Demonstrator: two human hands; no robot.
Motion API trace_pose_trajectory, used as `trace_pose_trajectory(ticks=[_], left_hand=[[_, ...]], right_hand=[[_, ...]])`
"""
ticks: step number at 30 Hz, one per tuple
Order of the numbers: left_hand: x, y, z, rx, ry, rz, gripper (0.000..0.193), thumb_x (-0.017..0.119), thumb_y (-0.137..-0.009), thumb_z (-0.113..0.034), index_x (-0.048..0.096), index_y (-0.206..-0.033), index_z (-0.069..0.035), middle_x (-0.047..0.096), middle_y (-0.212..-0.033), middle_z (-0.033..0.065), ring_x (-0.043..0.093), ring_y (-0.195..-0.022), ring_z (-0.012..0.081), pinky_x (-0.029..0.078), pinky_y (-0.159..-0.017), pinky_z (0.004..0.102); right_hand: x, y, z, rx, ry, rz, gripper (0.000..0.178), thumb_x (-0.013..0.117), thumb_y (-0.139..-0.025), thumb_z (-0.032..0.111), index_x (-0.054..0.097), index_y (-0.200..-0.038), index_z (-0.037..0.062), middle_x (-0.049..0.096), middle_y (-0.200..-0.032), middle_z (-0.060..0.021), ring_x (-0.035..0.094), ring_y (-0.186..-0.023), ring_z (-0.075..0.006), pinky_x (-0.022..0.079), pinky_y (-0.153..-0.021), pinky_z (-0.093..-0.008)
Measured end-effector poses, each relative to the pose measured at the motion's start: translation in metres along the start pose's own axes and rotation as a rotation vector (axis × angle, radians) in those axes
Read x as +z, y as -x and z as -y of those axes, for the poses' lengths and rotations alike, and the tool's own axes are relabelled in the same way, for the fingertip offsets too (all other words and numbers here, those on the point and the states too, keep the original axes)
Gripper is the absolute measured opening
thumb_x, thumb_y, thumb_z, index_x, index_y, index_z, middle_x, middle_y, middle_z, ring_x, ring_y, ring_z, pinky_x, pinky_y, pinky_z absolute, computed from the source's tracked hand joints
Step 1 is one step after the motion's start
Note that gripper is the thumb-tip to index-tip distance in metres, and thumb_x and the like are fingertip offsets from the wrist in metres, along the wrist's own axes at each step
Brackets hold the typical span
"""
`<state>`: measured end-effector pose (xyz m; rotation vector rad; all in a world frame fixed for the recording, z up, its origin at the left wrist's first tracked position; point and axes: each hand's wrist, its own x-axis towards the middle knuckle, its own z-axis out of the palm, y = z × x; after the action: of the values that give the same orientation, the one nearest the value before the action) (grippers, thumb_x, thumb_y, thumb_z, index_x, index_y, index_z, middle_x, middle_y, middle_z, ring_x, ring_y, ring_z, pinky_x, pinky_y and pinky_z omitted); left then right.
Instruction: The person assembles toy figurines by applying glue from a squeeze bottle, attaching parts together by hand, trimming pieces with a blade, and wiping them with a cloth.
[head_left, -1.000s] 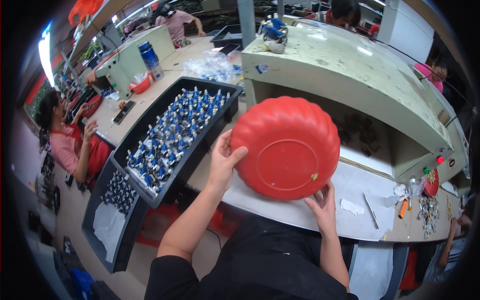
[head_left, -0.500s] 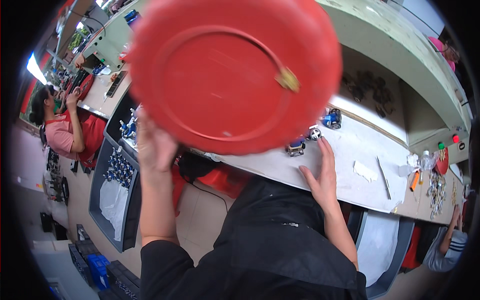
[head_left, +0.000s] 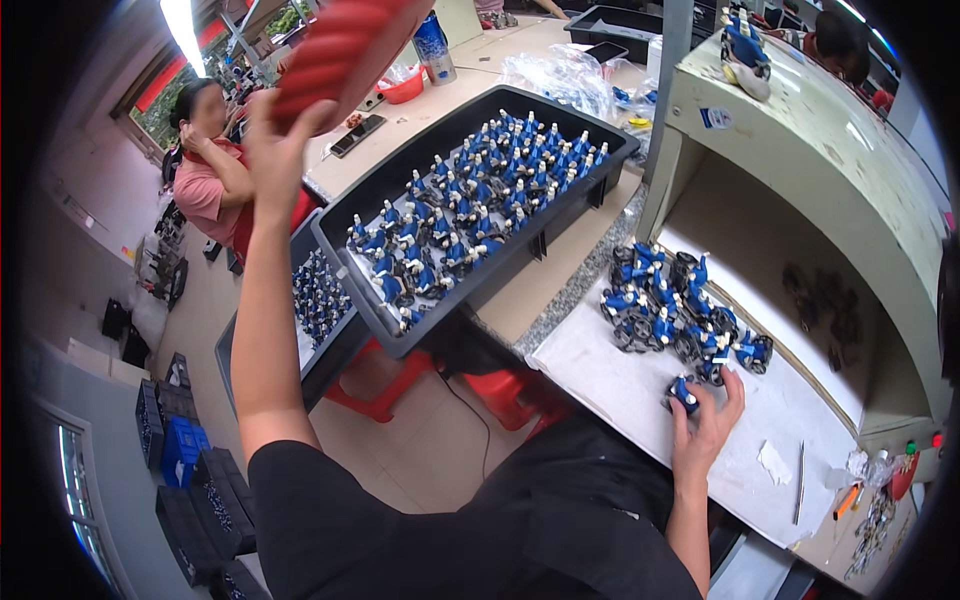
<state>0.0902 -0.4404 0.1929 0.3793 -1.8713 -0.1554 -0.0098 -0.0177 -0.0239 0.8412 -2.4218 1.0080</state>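
My left hand [head_left: 277,150] is raised high at the upper left, its fingers closed on the rim of a red plastic basin [head_left: 350,55], which is tilted and partly cut off by the upper picture edge. Low over the white work surface [head_left: 620,385], my right hand [head_left: 708,425] has its thumb and fingers round a small blue toy figure [head_left: 684,393] with dark wheels. Just beyond it lies a heap of similar blue figures [head_left: 660,305] with pale heads and black wheels.
A large black tray [head_left: 540,245] holds rows of such figures; another tray [head_left: 335,345] sits lower left. A pale shelf unit [head_left: 800,130] borders the right. A metal tool [head_left: 799,485] and paper scrap [head_left: 772,463] lie near my right hand. A co-worker [head_left: 215,185] sits at left.
The basin has swung up and left with my left hand, uncovering the figure heap and black tray. My right hand has closed round a blue toy figure. The view has turned left.
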Motion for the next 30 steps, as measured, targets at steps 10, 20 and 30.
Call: trace_pose_trajectory(ticks=[10,20,30], left_hand=[[0.145,0.015,0.2,0.041,-0.447,0.522,0.024,0.061,-0.076,-0.021,0.054,-0.096,-0.008,0.062,-0.082,0.0172,0.059,-0.081,0.036,0.044,-0.07,0.0446],[0.128,0.023,0.243,-0.21,-0.159,0.873,0.048,0.054,-0.084,-0.031,0.044,-0.126,-0.01,0.055,-0.111,0.0226,0.052,-0.107,0.0318,0.038,-0.091,0.0354],[-0.034,0.176,0.066,-1.154,0.471,-0.07,0.083,0.063,-0.08,-0.032,0.011,-0.139,-0.006,0.024,-0.139,0.0153,0.029,-0.125,0.0246,0.025,-0.101,0.0364]], right_hand=[[0.005,-0.002,0.002,0.106,0.021,-0.012,0.024,0.065,-0.067,0.002,0.06,-0.091,0.0035,0.039,-0.123,-0.0204,0.038,-0.115,-0.0358,0.03,-0.095,-0.0425],[0.008,-0.004,0.003,0.135,-0.011,0.003,0.026,0.068,-0.066,0.004,0.06,-0.09,0.0039,0.039,-0.122,-0.0204,0.036,-0.115,-0.0382,0.028,-0.096,-0.0443],[0.007,0.001,-0.004,0.153,-0.016,-0.04,0.026,0.066,-0.068,0.001,0.06,-0.094,0.0032,0.037,-0.126,-0.0205,0.035,-0.119,-0.0361,0.029,-0.097,-0.0434]])
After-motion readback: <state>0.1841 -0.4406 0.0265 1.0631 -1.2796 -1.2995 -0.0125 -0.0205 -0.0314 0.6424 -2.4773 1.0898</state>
